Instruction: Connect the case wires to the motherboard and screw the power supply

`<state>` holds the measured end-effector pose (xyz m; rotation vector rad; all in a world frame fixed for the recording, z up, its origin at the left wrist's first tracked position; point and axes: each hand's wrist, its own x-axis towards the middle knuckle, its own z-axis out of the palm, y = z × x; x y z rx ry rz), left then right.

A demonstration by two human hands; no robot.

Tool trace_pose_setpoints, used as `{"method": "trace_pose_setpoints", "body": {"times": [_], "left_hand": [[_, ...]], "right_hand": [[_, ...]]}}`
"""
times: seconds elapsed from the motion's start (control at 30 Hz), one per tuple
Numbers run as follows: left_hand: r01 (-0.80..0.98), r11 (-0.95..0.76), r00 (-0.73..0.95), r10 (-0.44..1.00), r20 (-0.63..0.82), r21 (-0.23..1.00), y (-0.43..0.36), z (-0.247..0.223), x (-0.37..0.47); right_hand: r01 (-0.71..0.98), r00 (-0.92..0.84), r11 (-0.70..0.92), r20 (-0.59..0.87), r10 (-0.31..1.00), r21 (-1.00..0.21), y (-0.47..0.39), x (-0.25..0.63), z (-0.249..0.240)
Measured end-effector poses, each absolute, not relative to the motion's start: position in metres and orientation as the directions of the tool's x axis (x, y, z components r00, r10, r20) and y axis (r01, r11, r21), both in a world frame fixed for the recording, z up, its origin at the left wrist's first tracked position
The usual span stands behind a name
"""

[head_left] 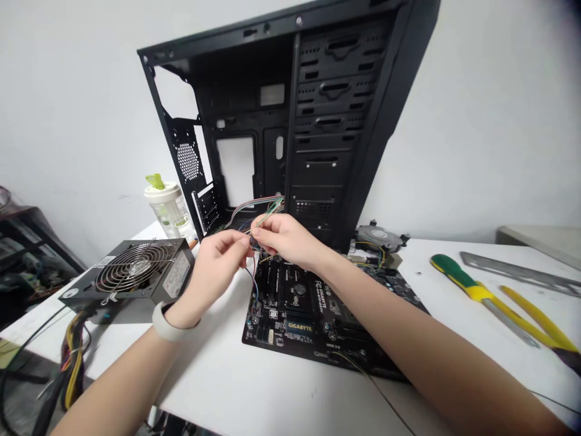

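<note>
My left hand (222, 257) and my right hand (284, 236) meet over the upper left part of a black motherboard (299, 327). Both are closed in a pinch on thin coloured wires (256, 201), which come out of the open black computer case (327, 139) behind them. A small dark piece shows between the fingertips, too small to make out. A red and a blue wire (253, 281) hang from my left fingers down to the board's left side. A light band circles my left wrist.
A power supply (136, 272) with bundled cables stands at the left, a lidded cup (167, 209) behind it. At the right lie a green-and-yellow screwdriver (458, 275), yellow-handled pliers (531, 315) and a metal strip (517, 272). A cooler fan (379, 236) sits beside the case.
</note>
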<state>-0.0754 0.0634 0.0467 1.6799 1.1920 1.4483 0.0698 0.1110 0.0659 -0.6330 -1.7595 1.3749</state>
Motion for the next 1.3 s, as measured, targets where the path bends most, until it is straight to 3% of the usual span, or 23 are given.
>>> {"method": "trace_pose_setpoints", "body": {"times": [0.07, 0.13, 0.43, 0.53, 0.63, 0.73, 0.83, 0.93, 1.13, 1.3], "left_hand": [[0.018, -0.196, 0.060, 0.979, 0.194, 0.981, 0.065, 0.051, -0.077], [-0.100, -0.049, 0.133, 0.989, 0.062, 0.994, 0.066, 0.055, -0.078], [-0.225, 0.106, 0.229, 0.972, -0.053, 0.969, 0.069, 0.056, -0.081], [-0.137, 0.004, 0.166, 0.986, 0.019, 0.991, 0.068, 0.056, -0.080], [0.118, -0.231, 0.049, 0.973, 0.227, 0.966, 0.065, 0.055, -0.080], [0.469, -0.454, 0.020, 0.863, 0.505, 0.758, 0.062, 0.050, -0.080], [0.657, -0.548, 0.097, 0.743, 0.662, 0.518, 0.062, 0.045, -0.082], [0.688, -0.560, 0.126, 0.718, 0.685, 0.462, 0.063, 0.042, -0.083], [0.592, -0.478, 0.073, 0.834, 0.547, 0.649, 0.065, 0.044, -0.081], [0.630, -0.495, 0.056, 0.798, 0.600, 0.598, 0.067, 0.043, -0.081]], "right_hand": [[-0.094, -0.576, 0.285, 0.286, 0.766, -0.954, 0.111, 0.070, 0.066], [-0.100, -0.582, 0.281, 0.285, 0.761, -0.954, 0.111, 0.069, 0.066], [-0.132, -0.589, 0.231, 0.264, 0.764, -0.964, 0.113, 0.069, 0.063], [-0.099, -0.543, 0.239, 0.254, 0.800, -0.966, 0.114, 0.072, 0.064], [-0.051, -0.536, 0.252, 0.239, 0.809, -0.966, 0.114, 0.076, 0.065], [-0.033, -0.546, 0.258, 0.233, 0.804, -0.966, 0.115, 0.078, 0.065], [-0.017, -0.539, 0.266, 0.234, 0.810, -0.964, 0.115, 0.077, 0.065], [-0.006, -0.508, 0.264, 0.230, 0.830, -0.964, 0.114, 0.075, 0.064], [0.033, -0.444, 0.376, 0.323, 0.836, -0.926, 0.111, 0.071, 0.062], [0.130, -0.370, 0.402, 0.331, 0.868, -0.907, 0.109, 0.071, 0.061]]}}
